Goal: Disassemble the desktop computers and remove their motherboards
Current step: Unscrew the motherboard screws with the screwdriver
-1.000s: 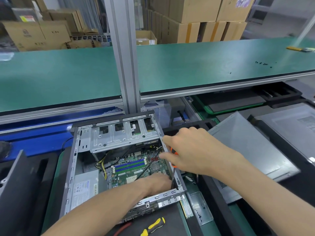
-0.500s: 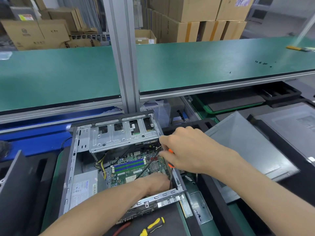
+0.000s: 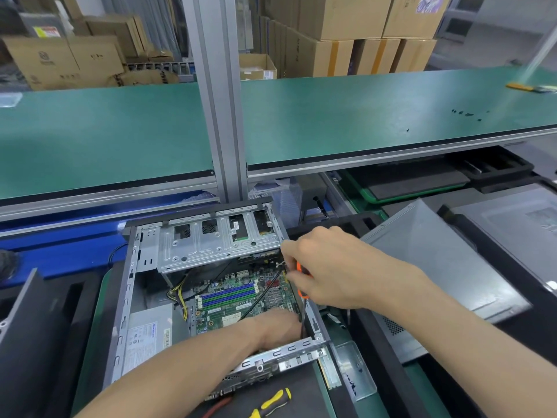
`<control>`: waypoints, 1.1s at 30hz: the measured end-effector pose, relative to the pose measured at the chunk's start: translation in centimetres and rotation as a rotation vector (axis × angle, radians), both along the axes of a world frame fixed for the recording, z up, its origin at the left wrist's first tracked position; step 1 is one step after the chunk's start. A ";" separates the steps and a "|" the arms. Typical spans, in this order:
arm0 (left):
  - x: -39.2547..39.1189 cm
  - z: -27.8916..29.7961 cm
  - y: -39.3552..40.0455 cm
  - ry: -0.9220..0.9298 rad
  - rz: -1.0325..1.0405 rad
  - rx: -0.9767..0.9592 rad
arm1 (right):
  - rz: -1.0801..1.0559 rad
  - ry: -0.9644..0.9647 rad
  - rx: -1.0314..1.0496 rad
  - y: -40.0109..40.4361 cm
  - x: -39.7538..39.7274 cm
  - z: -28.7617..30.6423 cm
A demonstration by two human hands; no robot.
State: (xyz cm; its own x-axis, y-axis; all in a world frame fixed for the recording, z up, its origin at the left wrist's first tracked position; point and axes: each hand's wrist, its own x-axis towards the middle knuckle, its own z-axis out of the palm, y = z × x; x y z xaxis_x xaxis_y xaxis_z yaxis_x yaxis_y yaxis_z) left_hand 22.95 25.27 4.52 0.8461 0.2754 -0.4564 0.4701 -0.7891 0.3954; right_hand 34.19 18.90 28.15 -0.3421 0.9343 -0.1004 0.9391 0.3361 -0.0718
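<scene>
While we're leaning over the open desktop case [image 3: 126, 312] on the lower worktop [image 3: 90, 351], our right hand [image 3: 337, 273] is gripping an orange-handled screwdriver [image 3: 302, 292] w/ curled fingers, shaft pointing down along the case's right wall. Our left hand [image 3: 278, 328] is reaching inside — resting at the near-right corner of the green motherboard [image 3: 238, 300]; can't tell how its fingers are lying. We're seeing a yellow-black tool [image 3: 272, 402] lying just in front of the case, and a gray side panel [image 3: 437, 263] lying to the right.

An electronics disassembly workshop: a long green-matted workbench shelf [image 3: 361, 116] on grey aluminium posts [image 3: 215, 95], stacked brown cardboard boxes [image 3: 346, 40] behind, opened grey metal computer cases [image 3: 126, 297] below.
</scene>
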 end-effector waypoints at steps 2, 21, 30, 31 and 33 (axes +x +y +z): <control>0.0 0.4 0.1 -0.026 0.042 -0.025 | 0.042 0.101 -0.133 -0.1 0.3 0.5; -0.3 0.8 -0.2 -0.148 -0.104 0.073 | -0.025 -0.118 0.103 -0.2 -0.4 0.5; 0.1 0.2 -0.2 -0.110 -0.087 0.074 | 0.002 0.184 -0.252 0.0 0.4 1.0; 0.2 0.2 -0.2 -0.082 -0.061 0.054 | 0.008 0.173 -0.222 -0.1 0.5 1.0; 0.2 0.0 -0.5 -0.021 -0.052 0.041 | -0.013 0.012 -0.034 -0.1 0.3 0.6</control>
State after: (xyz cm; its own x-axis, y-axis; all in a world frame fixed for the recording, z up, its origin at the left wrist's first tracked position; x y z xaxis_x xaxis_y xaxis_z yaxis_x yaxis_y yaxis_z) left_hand 23.15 24.77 4.57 0.8691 0.2488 -0.4274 0.4199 -0.8278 0.3720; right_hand 34.51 18.80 28.77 -0.3313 0.9348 -0.1277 0.9423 0.3210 -0.0947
